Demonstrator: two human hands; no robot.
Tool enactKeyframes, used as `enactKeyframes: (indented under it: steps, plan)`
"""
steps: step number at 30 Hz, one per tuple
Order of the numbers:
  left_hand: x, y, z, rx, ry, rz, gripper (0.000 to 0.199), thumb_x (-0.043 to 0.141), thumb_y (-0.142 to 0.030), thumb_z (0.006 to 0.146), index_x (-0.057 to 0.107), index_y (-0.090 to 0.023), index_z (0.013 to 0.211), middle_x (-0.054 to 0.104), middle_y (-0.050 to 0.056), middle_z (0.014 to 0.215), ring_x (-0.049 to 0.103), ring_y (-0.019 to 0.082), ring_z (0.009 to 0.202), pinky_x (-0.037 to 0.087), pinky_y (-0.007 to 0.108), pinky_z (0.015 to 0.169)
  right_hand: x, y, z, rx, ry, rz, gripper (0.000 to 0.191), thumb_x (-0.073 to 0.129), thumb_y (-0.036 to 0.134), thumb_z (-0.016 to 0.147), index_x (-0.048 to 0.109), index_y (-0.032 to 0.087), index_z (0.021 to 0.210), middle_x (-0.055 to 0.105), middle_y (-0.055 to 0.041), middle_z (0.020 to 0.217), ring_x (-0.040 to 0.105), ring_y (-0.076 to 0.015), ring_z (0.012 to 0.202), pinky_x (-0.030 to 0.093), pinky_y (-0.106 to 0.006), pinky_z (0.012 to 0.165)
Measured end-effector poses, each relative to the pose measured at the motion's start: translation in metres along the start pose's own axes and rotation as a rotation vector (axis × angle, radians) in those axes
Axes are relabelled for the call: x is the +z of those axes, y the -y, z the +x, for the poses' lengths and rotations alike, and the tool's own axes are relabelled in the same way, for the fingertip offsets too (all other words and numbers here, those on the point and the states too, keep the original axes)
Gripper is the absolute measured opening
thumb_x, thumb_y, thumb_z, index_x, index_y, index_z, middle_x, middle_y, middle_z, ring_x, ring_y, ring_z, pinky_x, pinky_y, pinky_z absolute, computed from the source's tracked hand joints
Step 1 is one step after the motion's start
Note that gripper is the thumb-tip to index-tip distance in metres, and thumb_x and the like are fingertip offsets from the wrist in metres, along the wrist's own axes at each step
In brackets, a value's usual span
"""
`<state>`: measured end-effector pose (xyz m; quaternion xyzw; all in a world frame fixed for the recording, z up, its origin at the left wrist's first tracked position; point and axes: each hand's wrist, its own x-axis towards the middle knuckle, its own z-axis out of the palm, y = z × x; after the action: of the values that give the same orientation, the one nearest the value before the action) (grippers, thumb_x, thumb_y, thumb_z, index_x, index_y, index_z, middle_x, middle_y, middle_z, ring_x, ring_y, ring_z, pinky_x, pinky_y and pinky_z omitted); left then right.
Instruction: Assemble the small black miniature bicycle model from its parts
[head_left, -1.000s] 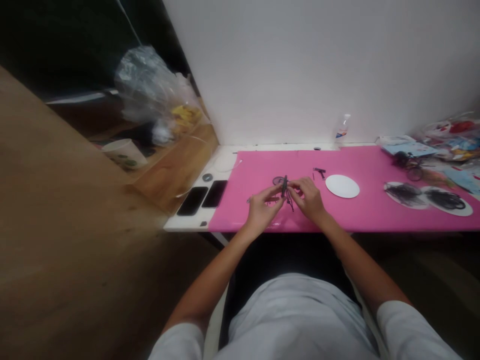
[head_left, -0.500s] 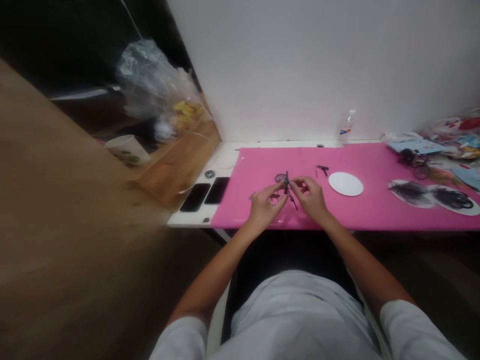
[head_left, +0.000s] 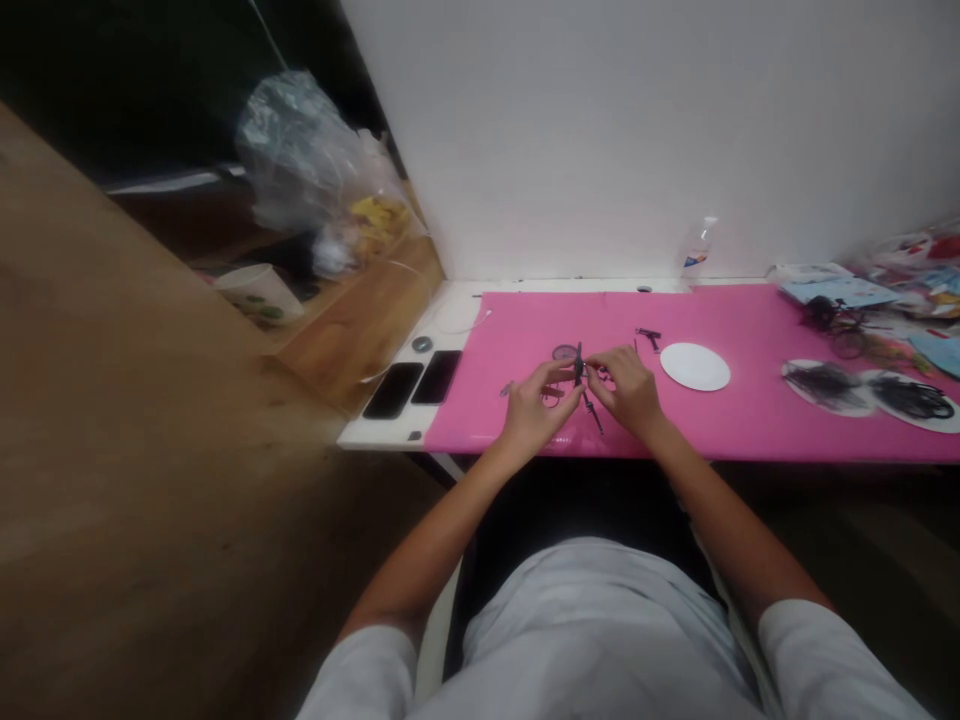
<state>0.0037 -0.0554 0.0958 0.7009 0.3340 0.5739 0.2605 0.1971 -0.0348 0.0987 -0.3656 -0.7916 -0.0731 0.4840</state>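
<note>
A small dark part (head_left: 579,366) is held in midair at the centre of the frame, between the left hand (head_left: 530,406) and the right hand (head_left: 630,388), just above the pink sheet (head_left: 690,415) spread over the counter (head_left: 382,432). Its long axis is kept roughly upright in the frame, running from top to bottom, with the narrow gap between the two hands filled by it. Neither hand can be called nearer, since it is touched by both: it lies right of the left fingers and left of the right fingers. On its left side it is gripped by the left thumb and forefinger; on its right it is pinched by the right fingers, though whether some smaller piece is also held there cannot be told. Below it, a thin dark rod (head_left: 593,411) is slanted toward the lower right, under the fingertips; whether it is joined to the part is too small to make out. A wheel (head_left: 564,353) is seen just beyond the left fingers, partly covered by them. To the right of the right hand, a black piece (head_left: 650,338) and a white plate (head_left: 695,367) are set on the sheet, both untouched.
</note>
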Motion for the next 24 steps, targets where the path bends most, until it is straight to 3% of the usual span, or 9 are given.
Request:
enactKeyframes:
  steps: [16, 24]
  plan:
    - [-0.0021, -0.0035, -0.0011, -0.008, -0.03, 0.085, 0.036, 0.077, -0.03, 0.092, 0.067, -0.021, 0.126, 0.08, 0.005, 0.1, 0.079, 0.02, 0.091, 0.067, 0.033, 0.084, 0.0032, -0.0027, -0.0014, -0.097, -0.032, -0.054, 0.011, 0.06, 0.017, 0.103, 0.07, 0.02, 0.106, 0.073, -0.0073, 0.091, 0.064, -0.0244, 0.087, 0.051, -0.039, 0.077]
    - [-0.0015, -0.003, -0.0011, 0.022, -0.037, 0.106, 0.035, 0.078, -0.031, 0.092, 0.068, -0.021, 0.124, 0.08, 0.004, 0.098, 0.079, 0.019, 0.089, 0.067, 0.032, 0.084, 0.0056, -0.0037, -0.0022, -0.069, -0.006, -0.088, 0.012, 0.057, 0.019, 0.105, 0.069, 0.02, 0.104, 0.071, -0.0078, 0.09, 0.063, -0.0247, 0.087, 0.05, -0.038, 0.077]
